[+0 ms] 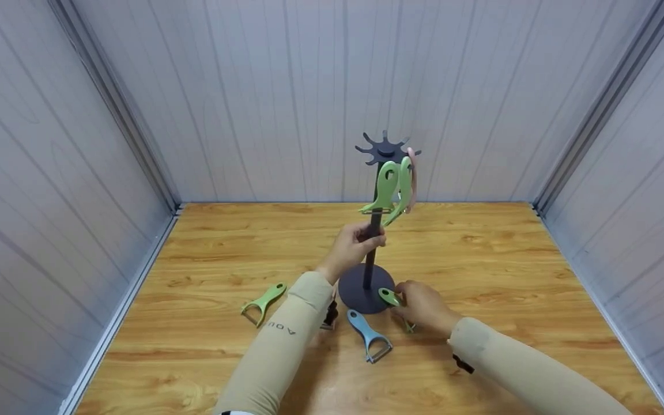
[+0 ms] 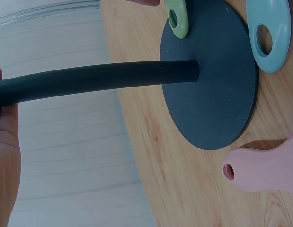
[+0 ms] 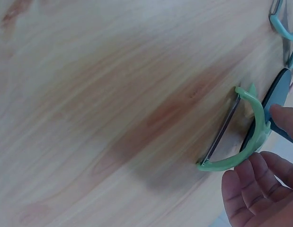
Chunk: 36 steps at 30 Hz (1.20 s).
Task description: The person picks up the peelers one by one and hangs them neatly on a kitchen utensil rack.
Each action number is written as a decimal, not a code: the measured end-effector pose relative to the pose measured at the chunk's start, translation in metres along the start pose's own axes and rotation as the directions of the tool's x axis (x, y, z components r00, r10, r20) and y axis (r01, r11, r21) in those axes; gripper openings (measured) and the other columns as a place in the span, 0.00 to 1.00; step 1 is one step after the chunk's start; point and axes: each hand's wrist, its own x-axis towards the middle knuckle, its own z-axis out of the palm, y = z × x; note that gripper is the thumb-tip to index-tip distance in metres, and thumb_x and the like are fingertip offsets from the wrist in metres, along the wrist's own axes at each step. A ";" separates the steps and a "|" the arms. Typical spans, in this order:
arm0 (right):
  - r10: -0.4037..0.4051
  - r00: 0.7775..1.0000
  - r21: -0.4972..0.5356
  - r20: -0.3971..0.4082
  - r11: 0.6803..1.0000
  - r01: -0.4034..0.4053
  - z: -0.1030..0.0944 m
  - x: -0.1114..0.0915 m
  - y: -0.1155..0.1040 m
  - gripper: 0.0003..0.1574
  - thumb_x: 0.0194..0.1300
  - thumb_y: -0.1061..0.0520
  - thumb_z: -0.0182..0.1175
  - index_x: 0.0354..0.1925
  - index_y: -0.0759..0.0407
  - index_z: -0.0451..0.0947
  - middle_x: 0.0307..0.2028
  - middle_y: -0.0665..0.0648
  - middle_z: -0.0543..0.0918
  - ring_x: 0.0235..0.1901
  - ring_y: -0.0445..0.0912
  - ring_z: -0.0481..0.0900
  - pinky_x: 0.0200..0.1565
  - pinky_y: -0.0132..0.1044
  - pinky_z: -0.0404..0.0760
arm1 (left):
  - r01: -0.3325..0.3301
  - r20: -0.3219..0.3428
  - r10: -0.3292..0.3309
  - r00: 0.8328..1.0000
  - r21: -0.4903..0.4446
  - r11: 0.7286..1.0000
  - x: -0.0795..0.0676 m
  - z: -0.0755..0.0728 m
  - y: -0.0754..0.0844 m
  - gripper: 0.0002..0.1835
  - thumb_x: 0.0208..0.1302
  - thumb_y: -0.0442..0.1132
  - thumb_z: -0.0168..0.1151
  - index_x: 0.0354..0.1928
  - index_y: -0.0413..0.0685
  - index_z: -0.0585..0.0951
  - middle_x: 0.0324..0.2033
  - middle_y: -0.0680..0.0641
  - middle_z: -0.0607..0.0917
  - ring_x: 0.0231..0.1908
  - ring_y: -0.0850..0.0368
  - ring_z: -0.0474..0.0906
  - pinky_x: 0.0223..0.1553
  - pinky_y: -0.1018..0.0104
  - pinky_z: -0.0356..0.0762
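Note:
My left hand (image 1: pixel 350 245) grips the black pole (image 1: pixel 370 259) of an upright stand partway up. Beside the stand's round base (image 1: pixel 350 286), my right hand (image 1: pixel 426 306) pinches a green peeler (image 3: pixel 257 135) between thumb and fingers. Its handle end reaches over the base's edge, and its blade points back toward me. On the stand's hooked top (image 1: pixel 385 151) hang two green peelers, one in front (image 1: pixel 387 183), and a pink peeler (image 1: pixel 413 184) behind them. A blue peeler (image 1: pixel 363 327) lies in front of the base.
Left of the stand, another green peeler (image 1: pixel 268 298) lies on the wooden table (image 1: pixel 217 248). A pink peeler (image 2: pixel 269 165) rests near the base, mostly hidden by my left forearm in the head view. Pale panel walls (image 1: pixel 240 104) enclose the table at the back and sides.

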 end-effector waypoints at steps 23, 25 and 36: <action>0.046 0.998 0.097 -0.037 0.994 -0.042 -0.002 0.004 0.006 0.18 0.62 0.56 0.68 0.49 0.62 0.81 0.29 0.53 0.81 0.21 0.42 0.76 0.25 0.39 0.76 | -0.001 -0.008 0.001 1.000 0.003 1.000 0.001 0.000 0.000 0.05 0.66 0.40 0.65 0.40 0.47 0.83 0.34 0.48 0.87 0.39 0.54 0.84 0.45 0.56 0.81; 0.054 0.997 0.122 -0.049 0.991 -0.048 -0.005 0.004 0.006 0.18 0.63 0.57 0.67 0.50 0.63 0.80 0.29 0.53 0.81 0.19 0.42 0.77 0.23 0.39 0.77 | -0.001 -0.013 0.002 1.000 0.003 1.000 0.001 0.000 -0.001 0.05 0.66 0.39 0.65 0.40 0.46 0.83 0.35 0.47 0.87 0.38 0.54 0.84 0.45 0.56 0.81; 0.026 0.991 0.146 -0.131 0.989 -0.007 -0.019 0.002 0.004 0.19 0.64 0.55 0.65 0.52 0.61 0.80 0.29 0.50 0.80 0.19 0.41 0.77 0.25 0.38 0.76 | -0.013 -0.002 0.013 1.000 0.007 1.000 0.002 0.000 -0.001 0.10 0.67 0.37 0.64 0.43 0.37 0.82 0.37 0.40 0.86 0.38 0.53 0.83 0.45 0.47 0.80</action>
